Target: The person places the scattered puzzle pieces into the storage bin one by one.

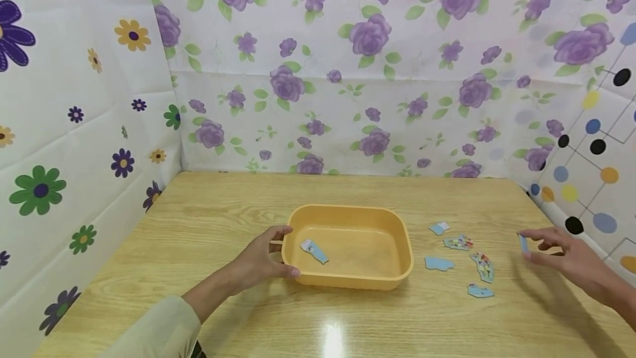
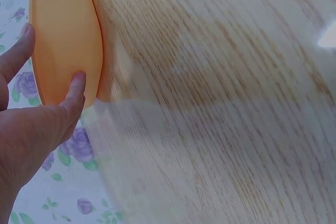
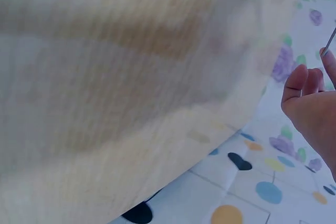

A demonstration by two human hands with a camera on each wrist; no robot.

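An orange plastic tub [image 1: 367,252] stands in the middle of the wooden table. My left hand [image 1: 255,261] grips its left end, thumb low on the near side and fingers at the far side; the left wrist view also has this hand [image 2: 39,129] at the tub's wall [image 2: 63,30]. One light-blue puzzle piece [image 1: 316,251] lies inside the tub. At the right, my right hand [image 1: 571,253] pinches another blue puzzle piece [image 1: 524,243] between thumb and fingertips, raised above the table. Only the thin edge of this piece [image 3: 330,40] shows in the right wrist view.
Several puzzle pieces lie loose between the tub and my right hand, among them a plain blue piece [image 1: 439,263] and a colourful piece [image 1: 483,267]. Flowered sheets [image 1: 323,104] hang behind the table [image 1: 238,198] and at its left; a dotted sheet [image 1: 591,181] hangs at the right.
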